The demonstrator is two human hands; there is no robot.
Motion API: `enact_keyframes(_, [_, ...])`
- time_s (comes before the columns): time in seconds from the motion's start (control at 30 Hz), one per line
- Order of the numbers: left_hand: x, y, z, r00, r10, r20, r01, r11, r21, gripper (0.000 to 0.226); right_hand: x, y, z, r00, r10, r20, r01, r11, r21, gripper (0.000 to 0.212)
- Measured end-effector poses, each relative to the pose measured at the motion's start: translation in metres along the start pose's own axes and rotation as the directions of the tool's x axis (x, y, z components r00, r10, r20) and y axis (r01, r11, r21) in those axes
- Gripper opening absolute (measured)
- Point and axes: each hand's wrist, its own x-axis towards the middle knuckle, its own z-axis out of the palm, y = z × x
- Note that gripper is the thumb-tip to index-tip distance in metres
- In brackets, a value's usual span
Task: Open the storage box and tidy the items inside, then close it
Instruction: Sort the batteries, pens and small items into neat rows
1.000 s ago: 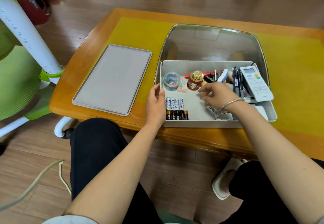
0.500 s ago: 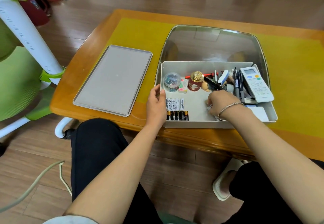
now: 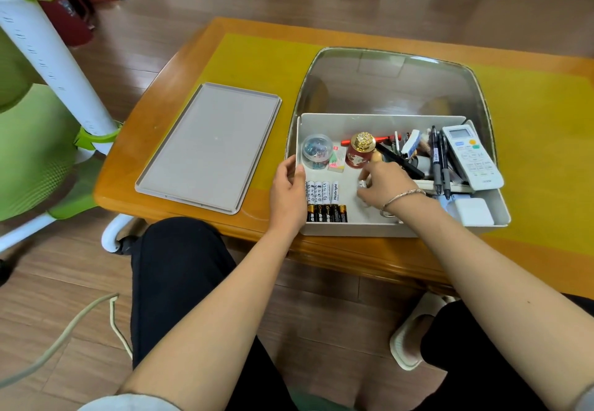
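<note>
The open white storage box (image 3: 382,119) sits at the table's near edge, and its grey lid (image 3: 210,145) lies flat to the left. My left hand (image 3: 287,193) grips the box's left wall. My right hand (image 3: 384,185) is inside the box, fingers closed on a small white battery (image 3: 362,184). Rows of white batteries (image 3: 321,191) and black batteries (image 3: 327,213) lie at the front left. A clear clip jar (image 3: 316,151), an eraser (image 3: 337,160) and a red gold-capped jar (image 3: 359,150) stand behind them. Pens (image 3: 437,160) and a white remote (image 3: 471,156) fill the right side.
A white charger block (image 3: 472,211) lies in the box's front right corner. The box rests partly on a glass inset (image 3: 385,83) in the yellow-topped wooden table (image 3: 257,60). A green chair with a white post (image 3: 54,66) stands to the left. My knees are under the table edge.
My right hand has drawn back from the pens toward the box's middle and closed on a small white battery, moving left toward the battery rows. My left hand stays on the box wall.
</note>
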Motion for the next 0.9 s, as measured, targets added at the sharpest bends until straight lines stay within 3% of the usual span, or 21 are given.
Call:
enact_keyframes(0.17, [-0.001, 0.001, 0.000, 1.000, 0.016, -0.002, -0.016, 1.000, 0.025, 0.032, 0.012, -0.011, 0.014, 0.997, 0.076, 0.014, -0.077, 0.954, 0.290, 0.011])
enact_keyframes(0.53, [-0.001, 0.001, 0.000, 1.000, 0.018, -0.002, -0.018, 1.000, 0.003, 0.033, 0.006, -0.010, 0.013, 0.998, -0.050, 0.043, 0.036, 0.960, 0.277, 0.031])
enact_keyframes(0.67, [0.000, 0.001, 0.000, 1.000, 0.027, -0.005, -0.026, 1.000, 0.015, 0.034, 0.001, -0.009, 0.004, 0.992, -0.074, 0.099, 0.042, 0.955, 0.294, 0.027])
enact_keyframes(0.8, [0.000, 0.000, 0.000, 1.000, 0.021, 0.002, -0.021, 1.000, 0.012, 0.035, -0.003, -0.002, -0.014, 0.993, -0.079, 0.085, 0.027, 0.869, 0.495, 0.026])
enact_keyframes(0.9, [0.000, 0.001, -0.001, 1.000, 0.017, 0.004, -0.017, 1.000, -0.009, 0.035, -0.001, 0.008, -0.027, 0.995, -0.086, 0.042, 0.057, 0.889, 0.455, 0.024])
